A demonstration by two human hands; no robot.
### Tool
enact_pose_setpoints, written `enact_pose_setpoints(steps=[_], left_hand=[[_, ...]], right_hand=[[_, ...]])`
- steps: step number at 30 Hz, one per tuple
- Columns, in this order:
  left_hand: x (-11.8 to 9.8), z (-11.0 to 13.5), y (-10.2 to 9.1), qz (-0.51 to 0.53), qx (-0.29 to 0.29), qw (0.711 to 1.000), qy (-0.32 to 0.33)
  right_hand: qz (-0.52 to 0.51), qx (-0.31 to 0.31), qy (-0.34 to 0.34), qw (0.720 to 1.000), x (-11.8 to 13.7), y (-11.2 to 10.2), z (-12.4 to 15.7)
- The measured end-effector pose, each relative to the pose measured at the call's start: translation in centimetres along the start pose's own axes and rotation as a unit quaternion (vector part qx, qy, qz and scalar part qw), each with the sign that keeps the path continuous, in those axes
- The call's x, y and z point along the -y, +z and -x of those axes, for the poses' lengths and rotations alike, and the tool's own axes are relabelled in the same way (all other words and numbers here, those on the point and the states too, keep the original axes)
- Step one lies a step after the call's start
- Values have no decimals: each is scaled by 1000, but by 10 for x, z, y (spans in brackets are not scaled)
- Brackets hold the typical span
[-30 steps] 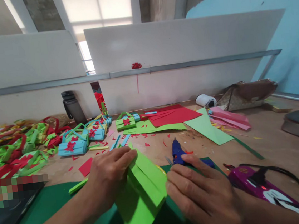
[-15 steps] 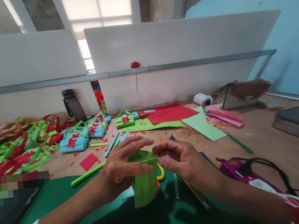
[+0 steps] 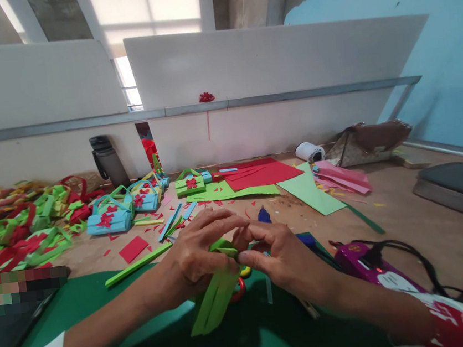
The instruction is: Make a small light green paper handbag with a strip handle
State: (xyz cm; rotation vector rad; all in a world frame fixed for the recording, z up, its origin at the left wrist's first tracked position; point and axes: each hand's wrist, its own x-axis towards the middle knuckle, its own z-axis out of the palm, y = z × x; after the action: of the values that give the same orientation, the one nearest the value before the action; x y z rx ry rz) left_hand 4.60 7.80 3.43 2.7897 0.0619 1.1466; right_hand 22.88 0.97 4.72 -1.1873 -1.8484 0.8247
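Observation:
A folded piece of light green paper [image 3: 217, 297] hangs tilted from between my two hands over a dark green mat [image 3: 159, 343]. My left hand [image 3: 201, 252] is closed around its upper part, thumb in front. The fingers of my right hand [image 3: 267, 247] pinch the paper's upper right edge and touch the left fingertips. Behind the paper, scissors with red and yellow handles [image 3: 239, 288] are partly hidden. A clear glue stick [image 3: 269, 292] and the blue tip of a glue gun [image 3: 263, 214] show near my right hand.
Small blue paper bags with red bows [image 3: 109, 219] stand at the left, beside a heap of green and red paper pieces [image 3: 33, 229]. Red sheets [image 3: 265, 172] lie at the back. A grey bottle [image 3: 109, 162] stands by the partition. A purple power strip [image 3: 361, 264] with black cables lies at right.
The green paper has tilted, its lower end swinging to the left. My right hand has moved left and closed onto its upper edge, and my left fingers have curled in. The view has shifted slightly.

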Motion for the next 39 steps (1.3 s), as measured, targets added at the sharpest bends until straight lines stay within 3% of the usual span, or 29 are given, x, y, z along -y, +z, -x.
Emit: enact_pose_setpoints(steps=[2,6,9,12,21,28,31,34,36,39], left_hand=[[1,0,1,7,-13,1000,5],[1,0,-1,5,21,1000,-4],[1,1,2,25,-20,999,-2],[0,1,6,25,-48,998,-32],[-6,2,8,10,-36,994,-107],[-5,1,4,-118,-5,986,-116],[-8,0,-13,-174,-65,976,-115],[-16,6,-31,-187,-180,948,-185],[-23,14,-37,-143,-218,934,-245],[-31,26,-35,-72,-227,923,-303]], right_hand=[[-10,5,6,1000,0,0,0],[-1,-2,-2,1000,0,2,1],[15,0,-14,1000,-1,3,2],[21,-2,-19,1000,-1,4,2],[28,-18,-15,999,-3,7,3],[-6,-19,-8,1000,-3,5,2],[-21,-65,14,998,0,-3,0],[-13,-143,25,989,-2,-12,-4],[-17,-176,27,984,-7,-16,-4],[-33,-193,27,980,-13,-17,-4]])
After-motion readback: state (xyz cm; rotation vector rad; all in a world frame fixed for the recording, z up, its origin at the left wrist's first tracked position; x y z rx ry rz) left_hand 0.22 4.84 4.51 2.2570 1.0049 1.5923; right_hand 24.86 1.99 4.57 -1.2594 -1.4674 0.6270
